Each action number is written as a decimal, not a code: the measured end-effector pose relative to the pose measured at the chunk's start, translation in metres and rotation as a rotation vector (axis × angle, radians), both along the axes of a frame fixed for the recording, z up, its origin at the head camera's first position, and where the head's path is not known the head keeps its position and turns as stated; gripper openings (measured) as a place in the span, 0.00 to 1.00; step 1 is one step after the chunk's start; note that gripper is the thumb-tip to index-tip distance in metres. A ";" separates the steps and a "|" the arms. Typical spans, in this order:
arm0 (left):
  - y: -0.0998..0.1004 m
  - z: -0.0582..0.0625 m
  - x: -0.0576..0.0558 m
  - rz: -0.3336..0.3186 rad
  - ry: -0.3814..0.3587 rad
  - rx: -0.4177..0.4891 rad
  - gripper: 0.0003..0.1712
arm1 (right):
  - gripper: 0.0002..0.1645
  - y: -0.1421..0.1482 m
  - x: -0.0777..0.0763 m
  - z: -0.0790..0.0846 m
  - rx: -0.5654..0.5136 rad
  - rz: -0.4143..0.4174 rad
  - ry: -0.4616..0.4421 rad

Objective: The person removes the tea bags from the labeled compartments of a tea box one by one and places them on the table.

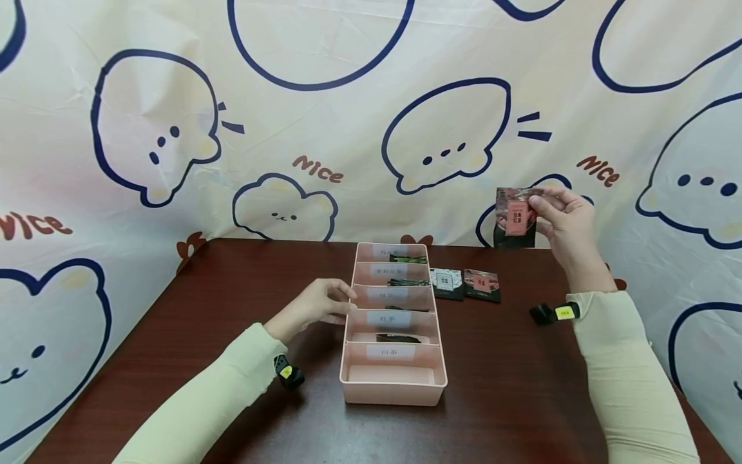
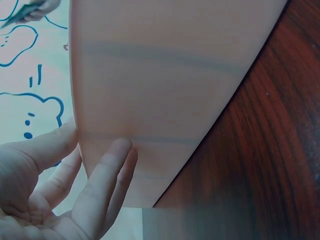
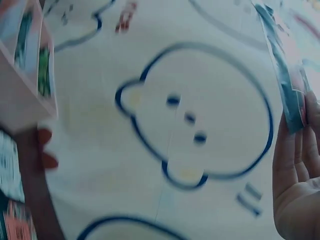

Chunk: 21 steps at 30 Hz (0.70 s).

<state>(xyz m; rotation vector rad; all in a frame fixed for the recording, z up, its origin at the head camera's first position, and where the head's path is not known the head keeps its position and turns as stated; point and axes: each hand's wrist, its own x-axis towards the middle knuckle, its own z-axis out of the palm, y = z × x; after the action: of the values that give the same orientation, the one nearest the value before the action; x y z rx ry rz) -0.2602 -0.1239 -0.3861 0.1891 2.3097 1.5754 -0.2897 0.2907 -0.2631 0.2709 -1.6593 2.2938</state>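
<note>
My right hand (image 1: 565, 219), raised over the table's far right, pinches a dark tea packet (image 1: 516, 219) with a pink label between thumb and fingers. In the right wrist view the tea packet (image 3: 287, 70) shows nearly edge-on. On the left, my left hand (image 1: 319, 301) touches a long pink divided box (image 1: 394, 393) at its side. Fingertips (image 2: 120, 147) rest against the outer wall, while others are right at the rim. Labels mark the box's dividers. Slim dark and green packets (image 1: 406, 282) lie in several compartments; the nearest compartment holds none.
Two more tea packets, one with a white label (image 1: 447, 283) and one with a pink label (image 1: 482, 285), lie just right of the box's far half. A patterned cloth (image 1: 348, 129) hangs behind the brown table (image 1: 232, 296).
</note>
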 end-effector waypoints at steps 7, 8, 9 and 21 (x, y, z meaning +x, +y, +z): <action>0.000 0.001 0.000 0.002 0.001 0.001 0.14 | 0.16 0.036 -0.030 -0.022 0.108 -0.133 -0.171; 0.000 0.001 0.000 0.003 0.002 0.001 0.13 | 0.16 0.040 -0.033 -0.027 0.129 -0.149 -0.192; 0.000 0.001 0.000 0.003 0.002 0.000 0.13 | 0.16 0.045 -0.036 -0.032 0.139 -0.160 -0.212; -0.001 -0.002 -0.001 0.002 -0.001 0.012 0.13 | 0.21 0.085 -0.056 -0.102 0.400 -0.283 -0.452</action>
<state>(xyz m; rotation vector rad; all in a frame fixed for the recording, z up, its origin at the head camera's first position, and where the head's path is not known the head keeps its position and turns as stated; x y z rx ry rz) -0.2608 -0.1247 -0.3877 0.1886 2.3015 1.5903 -0.3459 0.3755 -0.3646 -0.4094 -2.2045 1.8895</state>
